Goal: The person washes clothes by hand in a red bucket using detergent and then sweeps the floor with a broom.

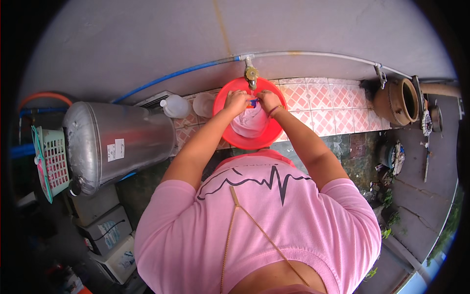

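Note:
A small printed packet in blue and orange is held between my left hand and my right hand. Both sets of fingertips pinch its upper edge. Below it, pale pink cloth lies bunched in a red plastic basin. Directly above the packet is a brass faucet, and what looks like a thin stream of water drops from its spout between my hands. Whether the packet is torn cannot be made out.
Left of the basin stand a translucent plastic jug and a clear plastic container. A large steel tank lies farther left, beside a green plastic basket. A clay jar sits at the right end of the tiled ledge.

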Demonstrator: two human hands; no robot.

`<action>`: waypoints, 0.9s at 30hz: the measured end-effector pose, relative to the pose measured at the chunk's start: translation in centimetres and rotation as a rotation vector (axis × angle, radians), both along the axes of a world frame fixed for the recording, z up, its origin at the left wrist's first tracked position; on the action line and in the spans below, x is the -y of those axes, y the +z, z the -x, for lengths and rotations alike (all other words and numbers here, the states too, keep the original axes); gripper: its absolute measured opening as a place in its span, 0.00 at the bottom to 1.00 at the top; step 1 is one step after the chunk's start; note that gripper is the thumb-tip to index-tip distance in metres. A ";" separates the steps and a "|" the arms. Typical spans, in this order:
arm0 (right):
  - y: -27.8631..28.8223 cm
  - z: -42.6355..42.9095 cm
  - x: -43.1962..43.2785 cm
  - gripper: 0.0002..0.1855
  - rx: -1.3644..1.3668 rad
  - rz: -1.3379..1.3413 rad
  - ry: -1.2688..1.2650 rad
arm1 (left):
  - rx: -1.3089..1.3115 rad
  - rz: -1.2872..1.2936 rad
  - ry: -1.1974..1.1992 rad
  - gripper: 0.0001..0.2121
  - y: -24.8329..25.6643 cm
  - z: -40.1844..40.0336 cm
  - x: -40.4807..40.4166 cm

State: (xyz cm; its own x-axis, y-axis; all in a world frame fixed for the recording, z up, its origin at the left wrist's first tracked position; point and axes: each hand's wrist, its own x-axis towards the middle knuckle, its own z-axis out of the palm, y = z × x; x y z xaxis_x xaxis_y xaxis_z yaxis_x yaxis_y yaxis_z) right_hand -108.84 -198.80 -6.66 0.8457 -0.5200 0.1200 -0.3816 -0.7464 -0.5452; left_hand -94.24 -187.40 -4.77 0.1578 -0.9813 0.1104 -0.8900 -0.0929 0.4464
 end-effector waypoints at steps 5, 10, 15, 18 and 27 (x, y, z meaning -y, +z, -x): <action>0.8 -0.7 -1.1 0.08 -0.080 -0.047 0.034 | 0.221 -0.104 0.012 0.06 0.2 -0.9 0.0; 0.4 -0.2 -0.6 0.07 -0.101 0.023 -0.005 | 0.284 -0.096 -0.156 0.08 0.3 -0.4 0.1; -0.5 0.1 -0.8 0.08 -0.115 0.007 0.016 | 0.335 -0.159 -0.162 0.08 1.0 0.6 0.2; -1.1 0.5 -0.8 0.08 -0.088 0.024 0.037 | 0.341 -0.323 -0.109 0.08 2.3 1.8 1.7; 0.6 0.5 -1.4 0.09 -0.096 -0.001 0.097 | 0.279 -0.216 -0.117 0.08 1.9 1.7 0.6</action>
